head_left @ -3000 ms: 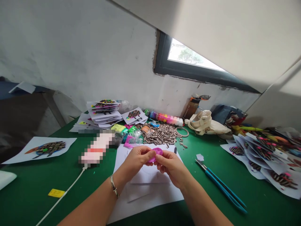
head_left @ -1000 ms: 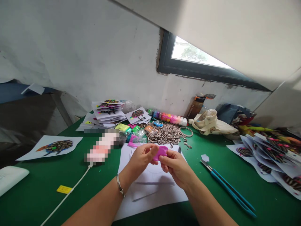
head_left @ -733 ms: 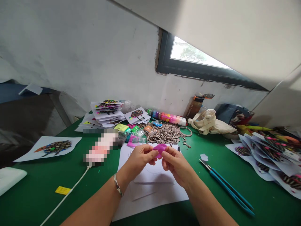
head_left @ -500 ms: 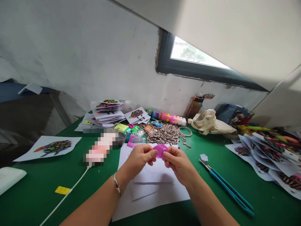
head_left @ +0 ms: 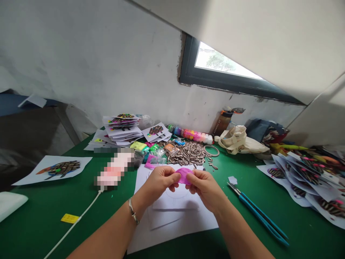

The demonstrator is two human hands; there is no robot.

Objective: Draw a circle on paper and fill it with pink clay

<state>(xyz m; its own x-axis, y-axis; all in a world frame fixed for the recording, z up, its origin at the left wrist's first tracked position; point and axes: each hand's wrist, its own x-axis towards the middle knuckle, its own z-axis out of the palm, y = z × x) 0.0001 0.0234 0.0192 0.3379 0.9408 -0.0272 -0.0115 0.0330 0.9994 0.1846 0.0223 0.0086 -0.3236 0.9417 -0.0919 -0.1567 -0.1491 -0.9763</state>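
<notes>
A flattened piece of pink-purple modelling clay is stretched between both hands above the papers. My left hand pinches its left edge with thumb and fingers; my right hand pinches the right edge the same way. Beneath them lie white sheets, the top one bearing a faint pencil outline partly hidden by the hands. Just beyond the hands is another pink clay piece in an open packet. A heap of striped sunflower seeds spreads behind the sheets.
Blue-handled tweezers lie at right beside a paper scrap. Seed-picture stacks stand at the back left and right. A blurred-out device with a white cable lies left. Bottle, cloth bag and tape ring sit behind.
The clay has gone from a rounder disc to a wider, more arched shape between the fingers. Both hands keep their hold, and the view has shifted slightly.
</notes>
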